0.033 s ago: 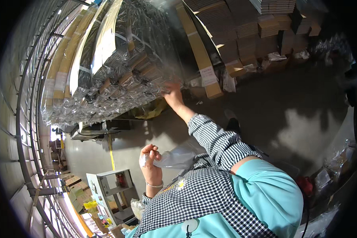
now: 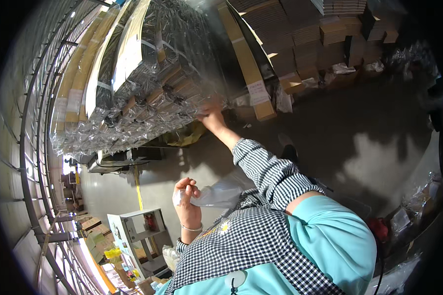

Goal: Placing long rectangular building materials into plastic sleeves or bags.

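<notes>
Apron [image 2: 231, 241]: black-and-white checks over our turquoise top, with a small daisy on the front.
Left hand [image 2: 187, 209]: raised just in front of the apron, fingers curled and gripping clear plastic film.
Clear plastic film [image 2: 219, 196]: its long axis runs roughly left to right, from our left fingers toward the apron and right sleeve; we cannot tell exactly where its far end lies.
Right hand [image 2: 214, 120]: stretched ahead to the near right corner of the wrapped packs; its fingertips blur into the wrapping, so we cannot tell whether they grip.
Wrapped packs [image 2: 130, 64]: piled ahead and to our left, long axes running away from us, crinkled ends pointing our way.
Cardboard strip [image 2: 243, 59]: just right of the pile, its long axis also running away, its labelled end toward us.
Cardboard stacks [image 2: 310, 54]: farther off, ahead and to the right.
</notes>
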Motion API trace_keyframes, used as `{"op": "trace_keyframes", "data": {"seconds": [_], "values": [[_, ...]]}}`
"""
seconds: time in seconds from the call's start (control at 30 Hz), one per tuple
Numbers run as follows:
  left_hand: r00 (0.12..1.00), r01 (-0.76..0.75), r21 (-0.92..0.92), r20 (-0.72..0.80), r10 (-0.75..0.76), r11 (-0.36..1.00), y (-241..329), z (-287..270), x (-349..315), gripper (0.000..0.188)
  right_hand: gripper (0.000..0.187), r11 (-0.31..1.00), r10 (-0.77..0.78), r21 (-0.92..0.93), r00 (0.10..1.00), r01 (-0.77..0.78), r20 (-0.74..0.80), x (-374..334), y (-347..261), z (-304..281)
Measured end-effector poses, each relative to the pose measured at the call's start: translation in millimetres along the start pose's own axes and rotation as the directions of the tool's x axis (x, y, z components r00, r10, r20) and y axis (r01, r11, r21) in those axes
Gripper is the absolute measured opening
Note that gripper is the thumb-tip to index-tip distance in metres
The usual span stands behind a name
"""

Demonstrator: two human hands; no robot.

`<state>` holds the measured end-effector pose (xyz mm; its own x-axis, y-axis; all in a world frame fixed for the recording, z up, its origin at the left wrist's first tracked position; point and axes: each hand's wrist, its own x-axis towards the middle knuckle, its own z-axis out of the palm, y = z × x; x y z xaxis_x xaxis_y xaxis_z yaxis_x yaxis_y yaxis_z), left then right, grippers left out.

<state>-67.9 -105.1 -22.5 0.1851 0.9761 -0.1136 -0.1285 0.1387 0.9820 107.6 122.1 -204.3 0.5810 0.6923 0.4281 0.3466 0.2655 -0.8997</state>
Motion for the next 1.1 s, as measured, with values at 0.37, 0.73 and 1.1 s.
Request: {"op": "trace_keyframes", "data": {"seconds": [0.37,0.73,1.1], "values": [[1.0,0.004,-0.026,0.0,-0.004,1.0,-9.6,8.4,15.2,0.028,0.043,0.902,0.363,0.167,0.909,-0.398,0.205,-10.2,51.7,-13.7],[0.998,0.056,-0.003,-0.029,-0.056,0.998,-15.5,7.9,28.6,0.029,0.036,0.855,0.377,0.24,0.869,-0.46,0.32,-66.2,67.3,-41.7],[0.996,0.085,-0.007,-0.03,-0.086,0.996,-18.1,-3.0,38.5,0.028,0.023,0.851,0.417,0.26,0.889,-0.456,0.191,-22.9,91.6,-18.6]]}}
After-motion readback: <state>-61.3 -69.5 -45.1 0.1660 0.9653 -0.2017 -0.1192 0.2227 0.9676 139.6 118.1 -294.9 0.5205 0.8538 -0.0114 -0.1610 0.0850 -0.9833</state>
